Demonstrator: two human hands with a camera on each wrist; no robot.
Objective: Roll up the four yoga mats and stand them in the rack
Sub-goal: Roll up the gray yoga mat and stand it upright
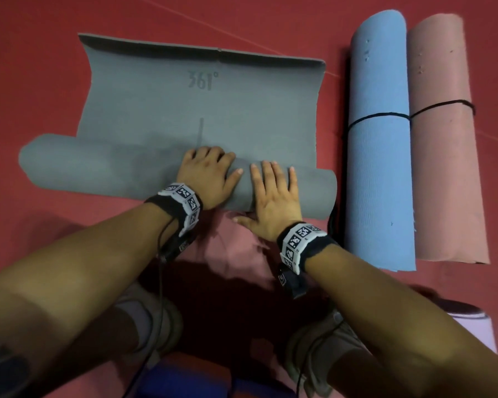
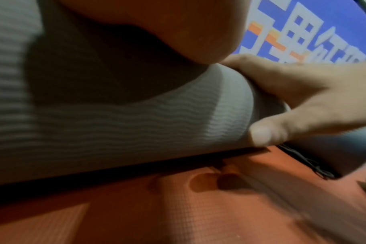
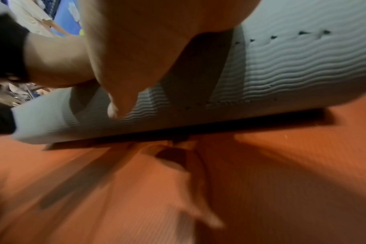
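Flanking grey mat [image 1: 184, 110]: red floor [image 1: 26, 67]

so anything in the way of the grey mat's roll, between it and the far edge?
Nothing visible. Both the left hand and right hand rest on the grey mat roll; the unrolled stretch ahead is bare. The blue mat and pink mat lie off to the right, clear of its path.

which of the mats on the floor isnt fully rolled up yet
The grey mat under both hands: part of it still lies flat. The blue mat and pink mat beside it are full rolls, each tied with black string.
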